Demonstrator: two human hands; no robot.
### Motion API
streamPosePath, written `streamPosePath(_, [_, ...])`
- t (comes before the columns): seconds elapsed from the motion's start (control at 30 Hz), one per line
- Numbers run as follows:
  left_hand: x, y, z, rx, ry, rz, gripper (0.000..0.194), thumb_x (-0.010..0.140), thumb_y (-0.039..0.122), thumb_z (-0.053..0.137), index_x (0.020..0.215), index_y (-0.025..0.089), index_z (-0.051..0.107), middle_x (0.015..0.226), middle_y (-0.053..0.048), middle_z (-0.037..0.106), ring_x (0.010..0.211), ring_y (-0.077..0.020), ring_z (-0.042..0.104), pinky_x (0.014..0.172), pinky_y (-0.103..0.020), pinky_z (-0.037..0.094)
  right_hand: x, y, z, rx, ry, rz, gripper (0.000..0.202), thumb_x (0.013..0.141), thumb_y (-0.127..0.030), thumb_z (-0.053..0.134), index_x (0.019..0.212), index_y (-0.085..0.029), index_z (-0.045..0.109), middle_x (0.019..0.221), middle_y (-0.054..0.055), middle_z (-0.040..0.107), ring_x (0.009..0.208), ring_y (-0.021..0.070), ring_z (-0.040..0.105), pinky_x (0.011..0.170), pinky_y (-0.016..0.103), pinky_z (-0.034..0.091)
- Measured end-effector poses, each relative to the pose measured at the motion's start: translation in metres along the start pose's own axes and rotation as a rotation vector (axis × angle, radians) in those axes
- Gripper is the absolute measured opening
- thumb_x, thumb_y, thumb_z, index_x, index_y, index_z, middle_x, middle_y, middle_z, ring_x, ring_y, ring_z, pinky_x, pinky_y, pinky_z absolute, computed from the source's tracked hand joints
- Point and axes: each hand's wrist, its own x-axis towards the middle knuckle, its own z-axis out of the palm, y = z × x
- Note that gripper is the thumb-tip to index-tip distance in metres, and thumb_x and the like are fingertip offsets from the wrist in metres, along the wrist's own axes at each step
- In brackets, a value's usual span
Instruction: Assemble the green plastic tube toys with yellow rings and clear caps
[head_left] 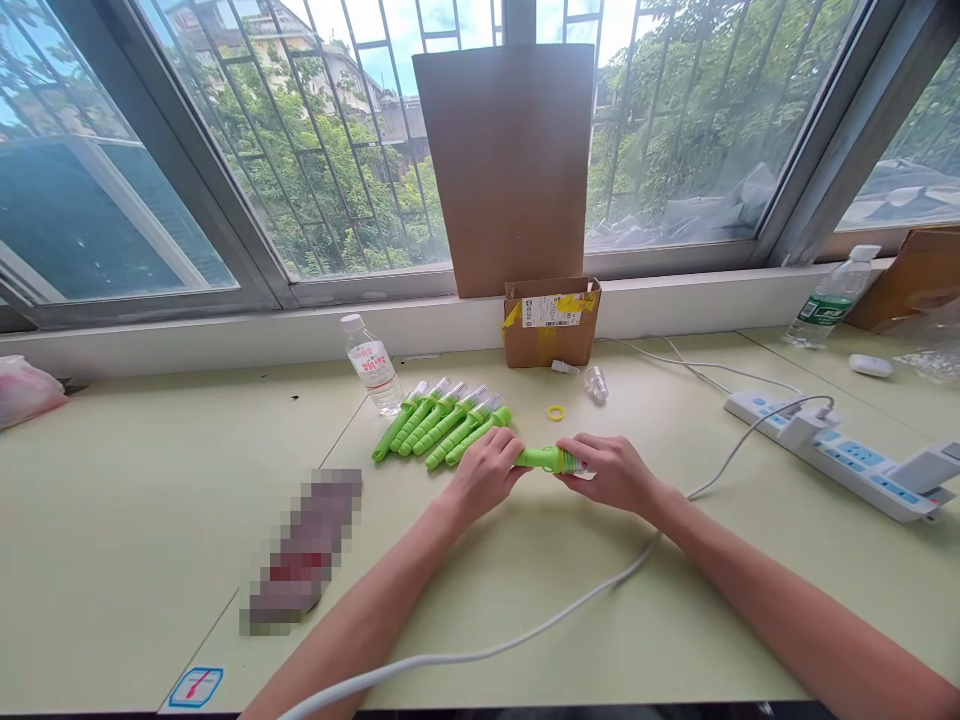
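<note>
Both of my hands hold one green plastic tube (538,458) out level above the table. My left hand (486,468) is closed around its plain left part. At the other end, my right hand (611,472) grips the clear, ridged cap. Just beyond my left hand lies a row of several similar green tubes (429,431), most with clear caps pointing away from me. The rightmost shows a green end without a clear cap. Past my right hand are a yellow ring (555,412), a loose clear cap (596,385) and a small whitish clear piece (565,368).
A cardboard box (551,345) stands by the window sill, with a brown board (514,170) behind. Water bottles (373,365) stand left and far right. A power strip (840,455) lies right; its white cable (525,636) crosses under my right arm. A blurred dark object (304,555) lies left.
</note>
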Motion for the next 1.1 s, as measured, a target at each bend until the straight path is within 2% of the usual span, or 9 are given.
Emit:
streamPosePath(0.13, [-0.0005,-0.0012,-0.0001,0.003,-0.035,-0.038,0.017,0.088,0.036,0.052,0.092,0.019,0.053,0.087,-0.005,0.061,0.080,-0.0197,0.059,0.063,-0.030,0.045,-0.0001,-0.0001,0.0004,-0.023,0.010,-0.022,0.018,0.085,-0.030,0.054,0.099,-0.021,0.062,0.076,0.000,0.067,0.057,0.0094,0.056,0.052,0.023,0.033])
streamPosePath(0.27, [-0.0027,-0.0027,-0.0003,-0.092,-0.067,-0.161,0.036,0.082,0.051,0.056,0.100,0.019,0.054,0.090,-0.006,0.066,0.080,-0.0206,0.063,0.064,-0.030,0.046,0.0000,-0.0008,0.0009,-0.053,0.009,-0.051,0.019,0.086,-0.030,0.054,0.100,-0.020,0.061,0.079,0.002,0.067,0.060,0.0103,0.057,0.052,0.023,0.034])
streamPosePath(0.4, [-0.0032,-0.0024,-0.0031,-0.155,-0.171,-0.189,0.031,0.086,0.049,0.051,0.095,0.020,0.058,0.084,-0.003,0.067,0.072,-0.0174,0.062,0.061,-0.028,0.044,-0.0004,-0.0007,0.0013,-0.063,0.003,-0.071,0.019,0.087,-0.030,0.053,0.100,-0.019,0.061,0.078,0.002,0.067,0.060,0.0107,0.058,0.053,0.023,0.034])
streamPosePath(0.5, [-0.0022,-0.0021,-0.0043,-0.148,-0.205,-0.178,0.029,0.086,0.047,0.051,0.089,0.019,0.058,0.078,-0.003,0.065,0.069,-0.0166,0.060,0.058,-0.027,0.042,-0.0016,0.0001,0.0025,-0.053,0.000,-0.071,0.019,0.087,-0.031,0.053,0.099,-0.019,0.061,0.077,0.001,0.067,0.060,0.0107,0.058,0.053,0.024,0.033])
streamPosePath(0.73, [-0.0022,-0.0045,-0.0003,-0.091,-0.104,-0.118,0.022,0.083,0.041,0.058,0.087,0.019,0.056,0.079,-0.003,0.063,0.072,-0.0171,0.058,0.059,-0.027,0.042,-0.0026,-0.0014,0.0029,0.003,-0.026,-0.006,0.020,0.083,-0.032,0.056,0.098,-0.020,0.061,0.072,0.000,0.065,0.057,0.0104,0.057,0.051,0.024,0.031])
streamPosePath(0.93, [-0.0017,-0.0032,-0.0008,0.059,0.010,-0.028,0.024,0.090,0.041,0.047,0.085,0.019,0.055,0.076,-0.004,0.059,0.070,-0.0175,0.055,0.059,-0.028,0.040,-0.0003,-0.0030,-0.0017,0.068,-0.064,0.039,0.020,0.081,-0.032,0.057,0.097,-0.019,0.058,0.069,0.000,0.064,0.055,0.0113,0.055,0.053,0.023,0.032])
streamPosePath(1.1, [-0.0003,-0.0012,-0.0025,0.073,0.022,-0.008,0.022,0.091,0.038,0.045,0.084,0.019,0.054,0.076,-0.004,0.057,0.071,-0.0176,0.053,0.061,-0.029,0.040,-0.0004,-0.0041,-0.0001,0.039,-0.059,0.020,0.017,0.082,-0.031,0.055,0.094,-0.019,0.057,0.071,0.000,0.063,0.056,0.0113,0.055,0.052,0.023,0.031])
